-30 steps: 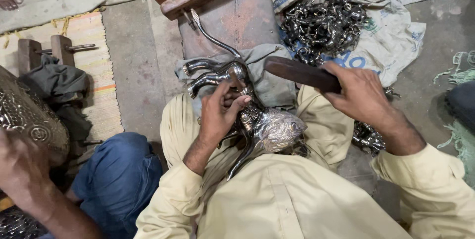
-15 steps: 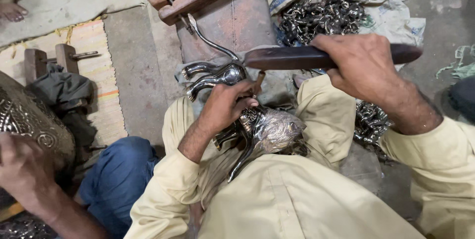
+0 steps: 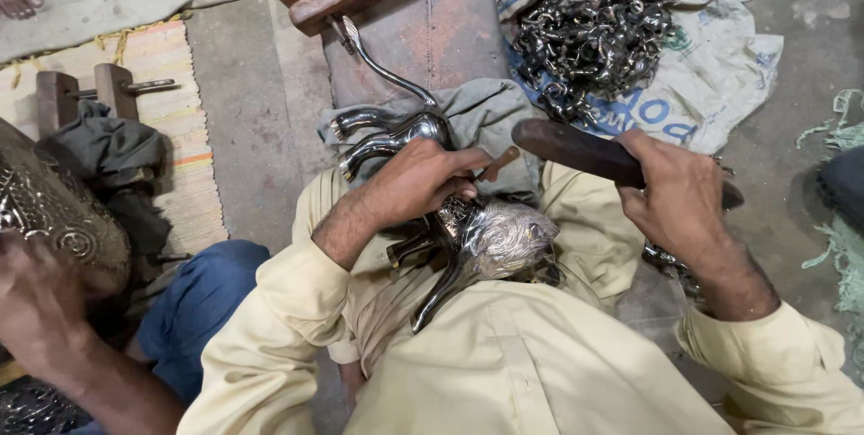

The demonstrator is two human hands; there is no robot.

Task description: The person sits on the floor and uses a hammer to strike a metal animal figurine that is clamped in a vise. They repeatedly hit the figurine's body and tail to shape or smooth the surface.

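Figure: a shiny metal animal figure (image 3: 486, 242) lay in the person's lap.
Left hand: the left hand (image 3: 416, 185) clasped a small chisel (image 3: 498, 163) against it.
Right hand: the right hand (image 3: 677, 192) gripped a dark wooden mallet (image 3: 585, 152).
Beyond: a heap of metal castings (image 3: 589, 39) sat on sacking (image 3: 720, 93).

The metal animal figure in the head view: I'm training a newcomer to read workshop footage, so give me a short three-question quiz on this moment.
1. True or false: the right hand grips a dark wooden tool.
2. Which hand rests on the metal figure in the lap?
A. left hand
B. right hand
C. neither
3. Fill in: the heap of small metal parts lies on a ____.

Key
1. True
2. A
3. printed sack
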